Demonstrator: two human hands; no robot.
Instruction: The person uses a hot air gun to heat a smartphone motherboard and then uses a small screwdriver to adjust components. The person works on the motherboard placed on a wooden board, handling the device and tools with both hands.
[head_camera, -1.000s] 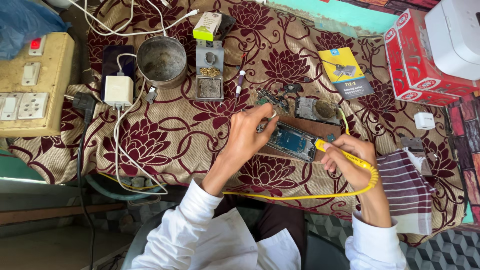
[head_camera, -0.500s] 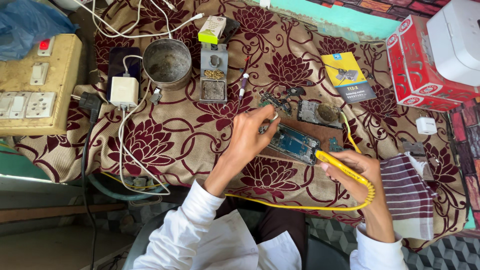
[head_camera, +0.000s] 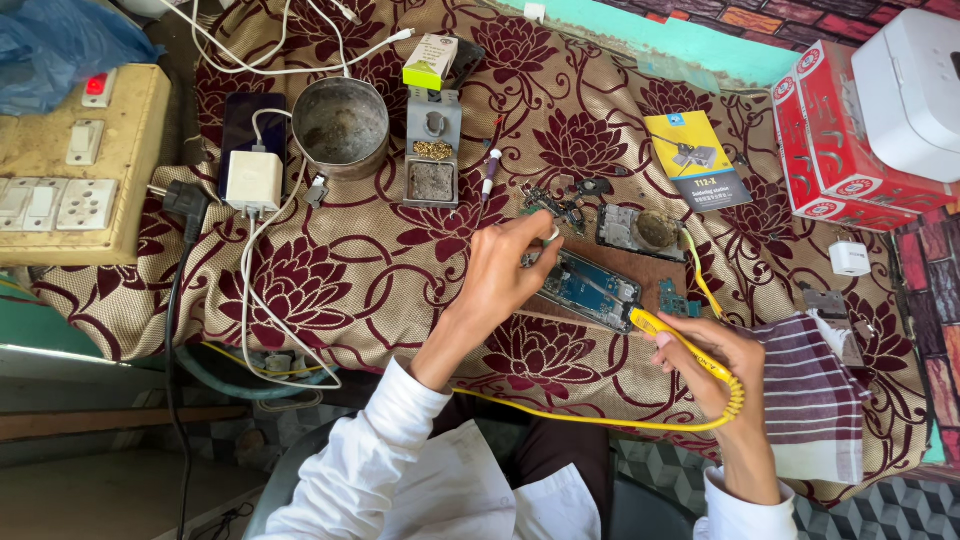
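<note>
Yellow soldering iron (head_camera: 672, 336) sits pen-style in your right hand (head_camera: 712, 362), fingers closed round the grip, tip resting at the right end of the opened phone (head_camera: 590, 288). Its yellow cord (head_camera: 600, 420) loops back under your wrist and across your lap. Your left hand (head_camera: 505, 268) hovers over the phone's left end, thumb and forefinger pinched on something small and pale; can't tell what. The phone lies on a brown board (head_camera: 650, 270) on the flowered cloth (head_camera: 330, 290).

Just above the phone: loose small parts (head_camera: 555, 200) and a phone frame (head_camera: 635, 228) with a round part in it. Further up-left, a grey tip-cleaner stand (head_camera: 432, 148) has two wells: brass wool in the upper one, a grey sponge in the lower. Beside it, a round metal bowl (head_camera: 340, 125), inside dull and grimy, with no contents I can make out. A white charger (head_camera: 252, 180) is left of the bowl. A striped cloth (head_camera: 815, 400) is beside your right wrist. Red boxes (head_camera: 830, 140) are far right.
</note>
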